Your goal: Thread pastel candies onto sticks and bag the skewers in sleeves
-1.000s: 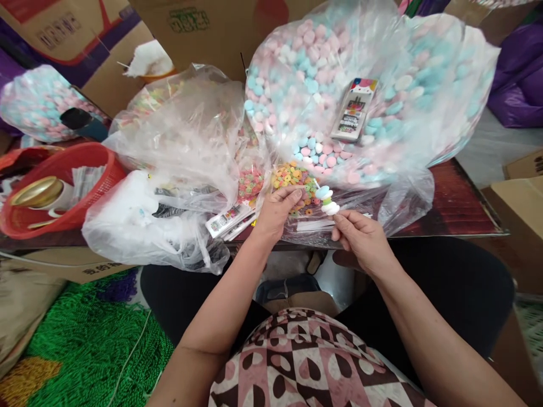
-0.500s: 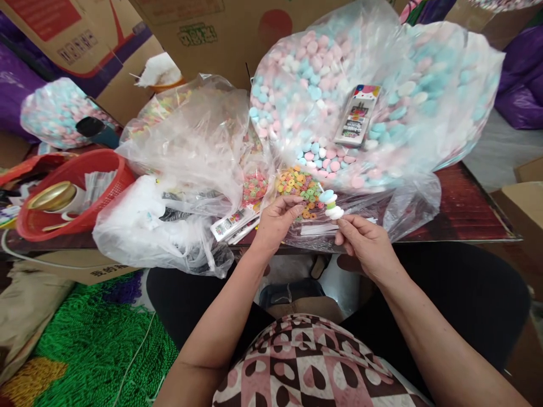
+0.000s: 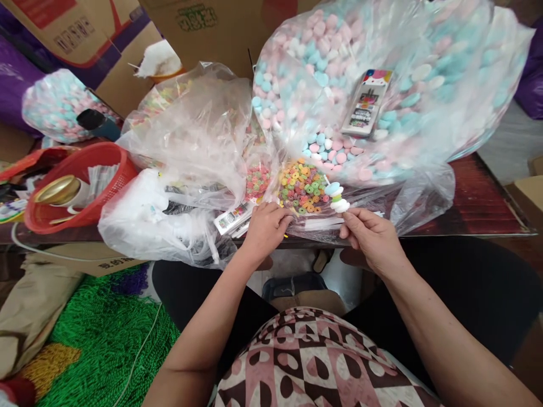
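Observation:
My right hand [image 3: 373,234] pinches the lower end of a white stick of threaded candy [image 3: 338,198], which stands tilted. On it sit blue and white discs with a yellow-green ring between them. My left hand [image 3: 269,223] rests low at the table's front edge with fingers bent down together; small yellow bits show by its fingertips, and what it holds, if anything, is hidden. Beyond both hands lies a heap of coloured candy rings [image 3: 303,183]. White sticks [image 3: 324,224] lie on clear plastic between the hands. Printed packets [image 3: 233,217] sit left of my left hand.
A large clear bag of pastel candy discs [image 3: 314,73] fills the back right, with a printed pack [image 3: 367,104] on it. Another plastic bag [image 3: 190,124], a white bag [image 3: 136,220] and a red basket [image 3: 123,186] stand left. Cardboard boxes [image 3: 229,45] stand behind.
My left hand has moved left and down, away from the candy stick to the table edge by the packets. My right hand still holds the stick. The view has shifted slightly.

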Available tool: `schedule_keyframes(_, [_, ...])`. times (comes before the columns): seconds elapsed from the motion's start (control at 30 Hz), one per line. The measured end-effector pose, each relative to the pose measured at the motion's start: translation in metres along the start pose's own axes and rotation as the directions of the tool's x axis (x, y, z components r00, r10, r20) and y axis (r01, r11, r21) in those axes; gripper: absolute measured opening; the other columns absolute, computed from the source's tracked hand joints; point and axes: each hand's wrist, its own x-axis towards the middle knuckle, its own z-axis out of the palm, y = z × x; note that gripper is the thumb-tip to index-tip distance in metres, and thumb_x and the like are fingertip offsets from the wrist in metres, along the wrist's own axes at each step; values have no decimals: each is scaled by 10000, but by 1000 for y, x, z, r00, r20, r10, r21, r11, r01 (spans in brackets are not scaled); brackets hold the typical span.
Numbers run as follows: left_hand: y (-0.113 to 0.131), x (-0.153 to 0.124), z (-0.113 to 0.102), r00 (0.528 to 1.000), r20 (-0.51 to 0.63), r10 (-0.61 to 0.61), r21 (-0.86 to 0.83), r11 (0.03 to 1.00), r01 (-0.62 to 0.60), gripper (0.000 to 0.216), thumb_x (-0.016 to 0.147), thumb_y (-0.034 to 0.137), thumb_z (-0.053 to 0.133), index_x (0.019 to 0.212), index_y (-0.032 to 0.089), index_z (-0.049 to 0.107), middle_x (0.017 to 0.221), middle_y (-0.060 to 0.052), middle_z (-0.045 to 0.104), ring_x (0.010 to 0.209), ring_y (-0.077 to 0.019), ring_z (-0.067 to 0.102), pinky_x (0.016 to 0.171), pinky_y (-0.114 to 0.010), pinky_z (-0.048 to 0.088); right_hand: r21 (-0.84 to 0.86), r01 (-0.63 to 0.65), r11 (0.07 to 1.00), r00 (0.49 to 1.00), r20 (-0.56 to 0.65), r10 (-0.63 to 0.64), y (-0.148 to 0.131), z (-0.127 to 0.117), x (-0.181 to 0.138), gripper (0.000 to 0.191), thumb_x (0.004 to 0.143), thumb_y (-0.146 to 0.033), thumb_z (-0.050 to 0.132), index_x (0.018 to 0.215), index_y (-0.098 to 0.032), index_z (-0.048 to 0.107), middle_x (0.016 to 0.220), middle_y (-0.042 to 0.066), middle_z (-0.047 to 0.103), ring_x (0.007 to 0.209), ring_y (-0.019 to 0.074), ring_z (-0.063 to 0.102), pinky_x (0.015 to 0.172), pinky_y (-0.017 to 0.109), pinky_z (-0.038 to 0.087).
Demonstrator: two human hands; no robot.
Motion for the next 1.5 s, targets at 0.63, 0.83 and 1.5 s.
schedule_keyframes(0.63, [31,38,24,991,-55,121,161,981,-111,175,910,296,558,974,225,705,981,-101,629,983,-278,546,818,-414,378,41,11,999,999,-40,-9,-2,-3,2,261,827,-435,663,859,-177,652,556,-41,587,369,45,371,373,196,230])
schedule_keyframes(0.83, [28,43,21,990,-133,44,-119,991,-60,176,909,264,559,973,222,717,976,-76,635,986,-240,561,856,-384,407,30,14,999,1000,-23,-13,-5,-2,1,254,832,-430,654,838,-176,640,556,-42,583,375,43,376,385,192,240])
schedule_keyframes(1.5, [38,55,23,885,116,-450,-971,-237,7,328,589,307,853,775,162,625,720,6,676,621,-81,592,569,-207,445,-273,-69,960,978,170,119,-10,4,-4,366,849,-525,517,867,-189,659,475,-47,516,362,88,376,367,214,249])
